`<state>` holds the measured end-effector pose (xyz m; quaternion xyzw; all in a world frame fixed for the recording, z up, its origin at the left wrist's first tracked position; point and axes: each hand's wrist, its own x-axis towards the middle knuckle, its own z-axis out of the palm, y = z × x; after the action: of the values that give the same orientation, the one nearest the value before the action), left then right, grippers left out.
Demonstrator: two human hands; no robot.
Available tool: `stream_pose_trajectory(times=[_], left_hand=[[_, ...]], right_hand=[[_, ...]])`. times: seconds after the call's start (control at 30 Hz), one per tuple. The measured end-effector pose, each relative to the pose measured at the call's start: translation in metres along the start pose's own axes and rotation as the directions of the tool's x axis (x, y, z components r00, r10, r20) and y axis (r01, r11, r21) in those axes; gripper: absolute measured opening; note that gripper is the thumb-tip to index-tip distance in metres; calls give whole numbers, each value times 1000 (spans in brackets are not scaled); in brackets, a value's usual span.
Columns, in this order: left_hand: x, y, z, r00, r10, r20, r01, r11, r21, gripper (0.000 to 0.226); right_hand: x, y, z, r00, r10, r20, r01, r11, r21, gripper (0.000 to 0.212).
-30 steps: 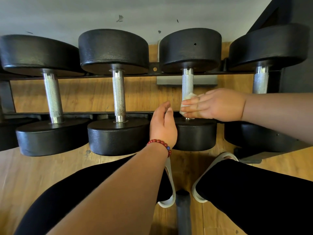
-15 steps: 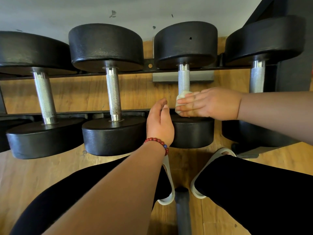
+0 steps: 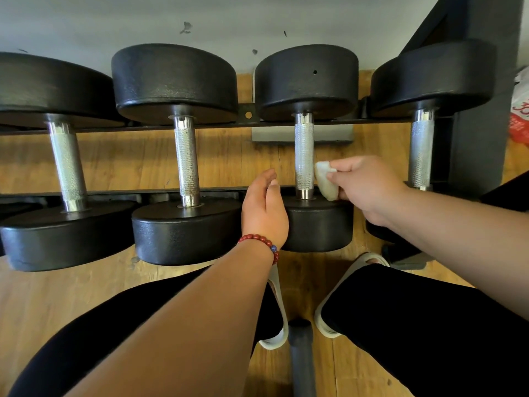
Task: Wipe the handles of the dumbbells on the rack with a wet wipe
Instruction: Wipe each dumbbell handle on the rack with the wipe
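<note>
**Head view: wipe held beside the third dumbbell handle**

The head camera looks down on a wooden plank floor (image 3: 43, 296) that meets a grey wall (image 3: 86, 18) marked with a few dark scuffs. A black rack (image 3: 217, 125) runs across the frame. Four black dumbbells lie across its two rails, their knurled metal handles pointing away from the person. A dark upright frame (image 3: 481, 110) stands at the right end, with a red and white bag (image 3: 519, 116) at the edge behind it. Below are the person's legs in black trousers, two pale sandals (image 3: 276, 310) and a dark post (image 3: 302, 356) between them.

The right hand (image 3: 369, 184) pinches a folded wet wipe (image 3: 325, 181) between the thumb and curled fingers. The wipe sits against the right side of the third handle (image 3: 304, 156), low down near the closer weight head. Whether it presses on the metal or lies just beside it cannot be told.

The left hand (image 3: 264, 213) holds nothing. Its fingers are straight and close together, and the thumb lies alongside them. It sits edge-up between the near heads of the second dumbbell (image 3: 186, 164) and the third, over the front rail. Contact with either head cannot be made out. A red bead bracelet (image 3: 262, 242) circles that wrist.
</note>
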<state>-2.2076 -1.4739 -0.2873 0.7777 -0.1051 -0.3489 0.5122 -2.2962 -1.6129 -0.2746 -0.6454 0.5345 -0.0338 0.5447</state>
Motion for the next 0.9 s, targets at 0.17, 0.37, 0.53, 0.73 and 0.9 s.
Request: stream_pose_trajectory(times=[0.17, 0.37, 0.53, 0.73, 0.9], left_hand=[[1, 0, 0, 1000, -8, -4, 8, 1000, 4, 37], [3, -1, 0, 1000, -10, -5, 10, 1000, 7, 37], [2, 0, 0, 1000, 0, -5, 0, 1000, 19, 37], [1, 0, 1, 1000, 0, -13, 1, 1000, 22, 37], [1, 2, 0, 1000, 3, -10, -3, 1000, 29, 37]], right_hand=[[9, -20, 6, 974, 192, 119, -205, 973, 109, 18], [8, -24, 1, 957, 237, 166, -272, 931, 244, 19], [4, -23, -1, 957, 236, 170, -276, 919, 282, 20], [9, -25, 5, 953, 257, 159, -296, 904, 309, 19], [3, -17, 0, 968, 201, 151, -238, 926, 293, 18]])
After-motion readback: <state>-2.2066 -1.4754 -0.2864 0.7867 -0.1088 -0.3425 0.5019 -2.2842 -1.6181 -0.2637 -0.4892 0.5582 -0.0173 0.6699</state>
